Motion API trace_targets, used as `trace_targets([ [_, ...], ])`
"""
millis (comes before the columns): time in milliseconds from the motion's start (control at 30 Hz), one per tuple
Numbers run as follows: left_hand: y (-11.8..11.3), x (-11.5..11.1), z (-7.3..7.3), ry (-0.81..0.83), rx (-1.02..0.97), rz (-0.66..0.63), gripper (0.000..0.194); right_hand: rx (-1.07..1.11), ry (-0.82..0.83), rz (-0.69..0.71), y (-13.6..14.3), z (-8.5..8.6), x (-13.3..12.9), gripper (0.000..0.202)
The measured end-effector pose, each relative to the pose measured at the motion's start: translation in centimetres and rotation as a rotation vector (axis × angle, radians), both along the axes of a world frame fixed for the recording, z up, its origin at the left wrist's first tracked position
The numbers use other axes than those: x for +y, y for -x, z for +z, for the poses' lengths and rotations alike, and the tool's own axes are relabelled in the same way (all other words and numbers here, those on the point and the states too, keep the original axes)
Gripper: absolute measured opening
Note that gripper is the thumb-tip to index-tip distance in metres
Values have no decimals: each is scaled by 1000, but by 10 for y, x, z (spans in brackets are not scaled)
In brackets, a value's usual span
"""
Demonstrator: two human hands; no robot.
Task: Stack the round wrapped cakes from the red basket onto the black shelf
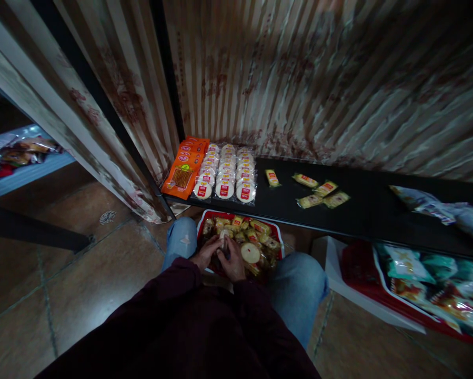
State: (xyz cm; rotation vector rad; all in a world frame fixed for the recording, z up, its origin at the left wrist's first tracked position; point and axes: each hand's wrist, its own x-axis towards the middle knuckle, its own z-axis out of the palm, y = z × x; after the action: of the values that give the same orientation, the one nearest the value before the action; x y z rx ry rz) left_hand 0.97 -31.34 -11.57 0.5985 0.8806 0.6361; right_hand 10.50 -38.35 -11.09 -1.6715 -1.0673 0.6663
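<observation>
My left hand (205, 253) and my right hand (232, 259) meet over the near left part of a red basket with a white rim (281, 243), which sits between my knees. Fingers of both hands close around a small pale wrapped item (223, 236); its details are too small to tell. Many small yellow packets (260, 227) fill the basket, and a round white cracker pack (251, 253) lies among them, right of my right hand.
On the black shelf (275, 205) are orange packets (184, 168), rows of round white packs (224, 188), several yellow packets (326, 188) and a crumpled plastic bag (429, 206). Another basket (386, 279) of snack bags stands at right. Metal posts (169, 68) and a curtain (228, 79) border the shelf.
</observation>
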Motion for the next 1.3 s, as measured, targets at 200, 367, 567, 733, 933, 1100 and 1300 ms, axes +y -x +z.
trace_targets([
  [200, -1, 5, -1, 84, -64, 41, 39, -74, -19, -7, -2, -10, -1, 48],
  [367, -2, 9, -3, 198, -127, 81, 37, -115, -36, -82, -9, -21, 0, 46],
  [567, -1, 9, -2, 223, -136, 97, 39, -111, -11, -67, -8, -19, -1, 42],
  [733, -3, 9, 0, 227, -150, 81, 39, -111, -20, -100, -8, -19, -1, 43],
  [933, -4, 6, 2, 194, -178, 9, 48, -153, 11, -169, -9, -13, 0, 42],
  [1100, -3, 4, 3, 177, -183, -14, 38, -14, 70, -131, -5, -3, 1, 55],
  [1300, 0, 2, 6, 46, -164, -35, 37, 256, 101, -77, -2, 9, 0, 54],
])
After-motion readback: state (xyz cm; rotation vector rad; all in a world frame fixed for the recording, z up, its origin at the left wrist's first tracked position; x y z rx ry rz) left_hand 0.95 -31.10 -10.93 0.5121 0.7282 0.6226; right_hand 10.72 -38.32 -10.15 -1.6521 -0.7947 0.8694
